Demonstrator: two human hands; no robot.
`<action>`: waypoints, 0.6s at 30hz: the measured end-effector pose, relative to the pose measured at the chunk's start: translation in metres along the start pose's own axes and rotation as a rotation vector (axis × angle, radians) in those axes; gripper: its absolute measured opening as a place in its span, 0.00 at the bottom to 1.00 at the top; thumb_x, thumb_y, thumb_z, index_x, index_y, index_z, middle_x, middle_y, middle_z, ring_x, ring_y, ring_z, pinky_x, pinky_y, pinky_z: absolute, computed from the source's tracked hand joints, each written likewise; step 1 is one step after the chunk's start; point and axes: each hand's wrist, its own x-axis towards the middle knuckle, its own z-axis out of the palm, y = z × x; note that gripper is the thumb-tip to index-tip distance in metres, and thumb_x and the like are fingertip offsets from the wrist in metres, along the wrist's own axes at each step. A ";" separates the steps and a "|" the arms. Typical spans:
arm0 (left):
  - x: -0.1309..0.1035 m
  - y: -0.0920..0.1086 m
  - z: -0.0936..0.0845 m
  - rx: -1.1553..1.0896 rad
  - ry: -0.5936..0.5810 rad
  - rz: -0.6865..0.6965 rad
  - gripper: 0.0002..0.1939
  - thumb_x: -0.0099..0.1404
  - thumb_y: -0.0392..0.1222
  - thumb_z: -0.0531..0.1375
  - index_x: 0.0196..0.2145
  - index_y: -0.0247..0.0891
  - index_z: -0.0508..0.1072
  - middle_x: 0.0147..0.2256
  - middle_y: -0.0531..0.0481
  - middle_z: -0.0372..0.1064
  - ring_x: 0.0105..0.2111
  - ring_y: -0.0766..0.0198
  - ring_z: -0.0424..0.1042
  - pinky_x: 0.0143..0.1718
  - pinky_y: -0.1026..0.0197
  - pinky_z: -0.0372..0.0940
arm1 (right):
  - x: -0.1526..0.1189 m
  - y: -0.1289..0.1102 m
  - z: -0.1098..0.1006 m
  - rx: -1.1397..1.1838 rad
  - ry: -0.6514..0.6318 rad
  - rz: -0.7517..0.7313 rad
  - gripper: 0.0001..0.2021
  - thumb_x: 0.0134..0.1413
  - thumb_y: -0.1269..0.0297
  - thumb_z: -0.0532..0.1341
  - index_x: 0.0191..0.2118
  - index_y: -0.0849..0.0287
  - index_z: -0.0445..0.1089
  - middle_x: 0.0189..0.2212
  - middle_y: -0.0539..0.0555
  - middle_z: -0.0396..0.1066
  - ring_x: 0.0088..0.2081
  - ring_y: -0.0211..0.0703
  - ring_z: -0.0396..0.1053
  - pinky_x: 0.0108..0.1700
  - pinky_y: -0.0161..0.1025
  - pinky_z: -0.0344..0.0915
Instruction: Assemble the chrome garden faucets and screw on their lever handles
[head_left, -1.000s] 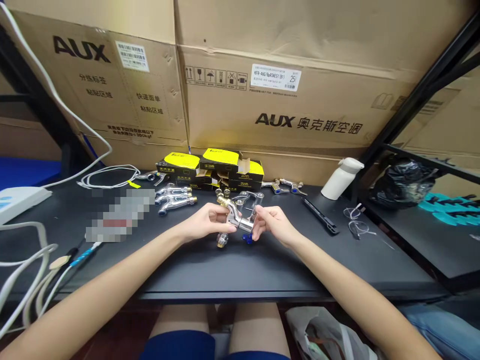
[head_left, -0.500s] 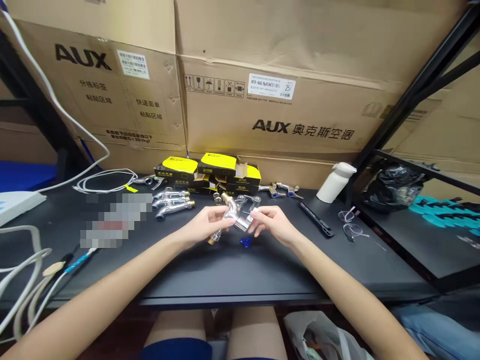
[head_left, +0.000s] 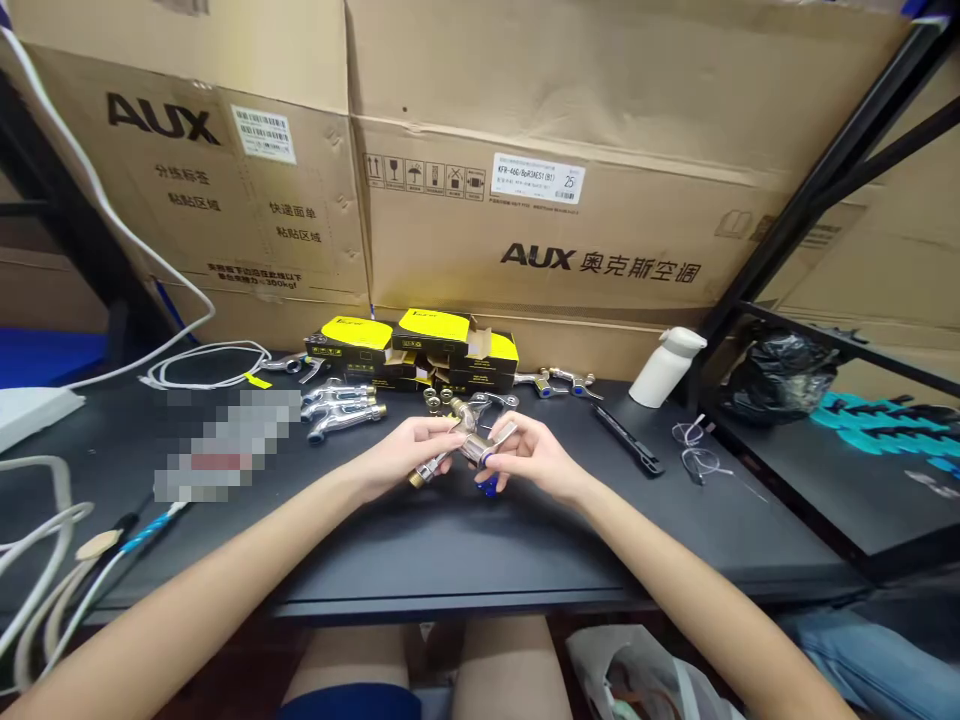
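Observation:
My left hand [head_left: 401,455] is closed on a chrome faucet body [head_left: 472,448], with thumb and fingers around its middle. One brass-threaded end points down to the left, and the spout side points up and away. My right hand [head_left: 536,455] pinches a flat chrome faucet handle [head_left: 505,434] at the body's right end. A bit of blue shows by the right thumb; I cannot tell whether the handle is seated. Small blue caps [head_left: 490,487] lie on the table just under the right fingers. Behind the hands are loose chrome handles [head_left: 495,401] and small metal rings [head_left: 433,398].
Yellow-and-black boxes [head_left: 435,325] stand stacked at the back. Several faucet bodies [head_left: 341,412] lie to the left; assembled-looking faucets [head_left: 551,384] lie behind right. A black utility knife [head_left: 628,440], white bottle [head_left: 666,368] and glasses [head_left: 697,450] are farther right. Cables [head_left: 202,365] lie left.
The faucet body has turned and tilted slightly in my hands. My right fingers have shifted around its right end, where the flat handle and a bit of blue now show.

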 end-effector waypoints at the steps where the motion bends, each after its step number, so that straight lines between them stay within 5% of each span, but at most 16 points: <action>1: 0.000 0.000 -0.001 0.002 -0.011 -0.002 0.17 0.57 0.52 0.62 0.35 0.35 0.75 0.25 0.53 0.66 0.22 0.71 0.61 0.23 0.67 0.53 | 0.000 0.000 0.000 -0.013 0.012 -0.010 0.17 0.42 0.63 0.70 0.35 0.58 0.63 0.30 0.52 0.75 0.32 0.47 0.77 0.26 0.35 0.71; 12: 0.002 -0.004 0.004 0.007 0.177 0.068 0.19 0.50 0.44 0.69 0.38 0.35 0.71 0.34 0.48 0.73 0.31 0.65 0.70 0.33 0.62 0.64 | -0.001 0.006 -0.001 -0.168 0.088 0.006 0.18 0.37 0.62 0.72 0.32 0.59 0.64 0.28 0.49 0.73 0.27 0.41 0.74 0.30 0.38 0.72; 18: 0.000 0.005 0.001 -0.137 0.245 0.174 0.21 0.59 0.50 0.61 0.47 0.37 0.69 0.48 0.43 0.69 0.43 0.58 0.71 0.41 0.57 0.68 | 0.009 0.005 -0.021 -0.007 0.216 -0.057 0.18 0.37 0.62 0.73 0.29 0.59 0.63 0.29 0.51 0.76 0.32 0.44 0.76 0.35 0.39 0.72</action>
